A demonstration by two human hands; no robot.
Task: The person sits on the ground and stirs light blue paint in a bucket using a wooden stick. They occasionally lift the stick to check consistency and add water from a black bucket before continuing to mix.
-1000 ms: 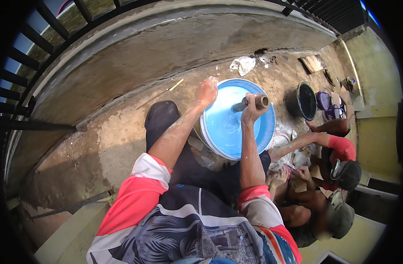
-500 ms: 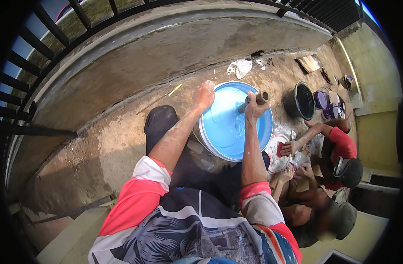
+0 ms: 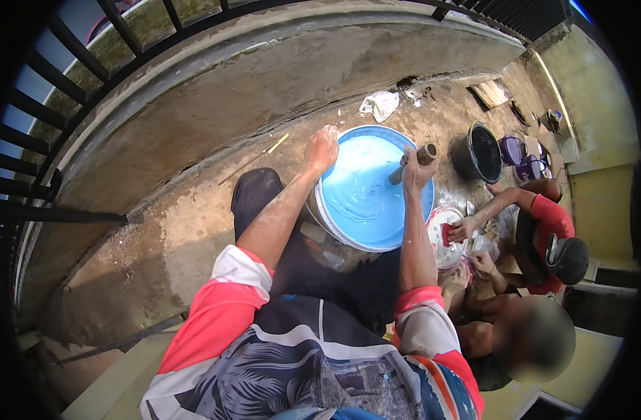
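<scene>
A large bucket (image 3: pixel 325 222) stands between my knees, holding thick light-blue paint (image 3: pixel 362 178) with swirled ridges on its surface. My left hand (image 3: pixel 322 148) is closed on the bucket's rim at the left, its skin smeared with pale residue. Over the right side of the paint, my right hand (image 3: pixel 418 172) wraps round a thick brown stick (image 3: pixel 426 151). The stick leans, its round top end poking out above my fist and its lower end dipping into the paint.
To the right stand a black bucket (image 3: pixel 477 154) and purple pails (image 3: pixel 511 150). Two crouching people work there beside a white-smeared round lid (image 3: pixel 441 217); one hand holds a red scraper (image 3: pixel 446 234). A crumpled white cloth (image 3: pixel 381 106) lies near the low wall (image 3: pixel 229 98).
My right hand has moved the stick rightward through the paint, toward the bucket's right wall. My left hand stays on the rim. The nearer co-worker's head has shifted slightly.
</scene>
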